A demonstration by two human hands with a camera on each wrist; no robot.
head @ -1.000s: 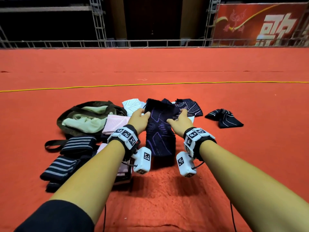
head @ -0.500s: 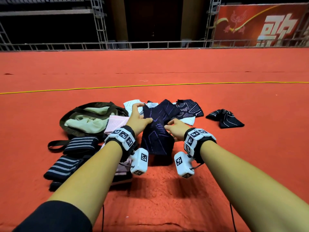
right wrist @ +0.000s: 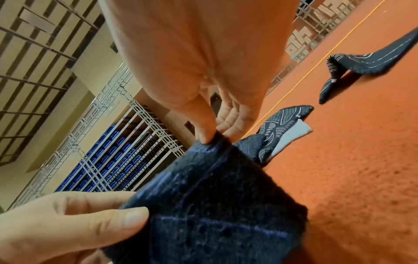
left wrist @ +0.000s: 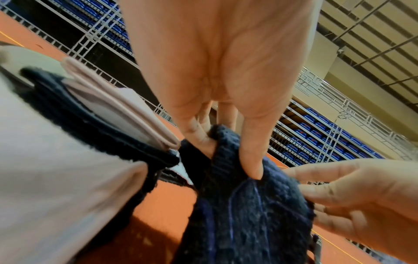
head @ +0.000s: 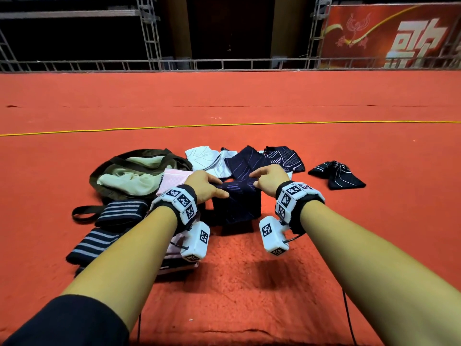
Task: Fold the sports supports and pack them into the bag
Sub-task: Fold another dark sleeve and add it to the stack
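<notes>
navy support (head: 236, 206) now doubled over at centre of red floor (head: 249, 283); a second ago lay flat at full length. left hand (head: 205, 186) and right hand (head: 266, 180) each pinching the fold edge, thumb over fingers. fold near done; transfer due next to bag (head: 129, 176) at 9 o'clock

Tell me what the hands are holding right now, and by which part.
Both hands hold one dark blue support. The left hand pinches its upper left edge, the right hand its upper right edge, thumbs on the near face.
</notes>
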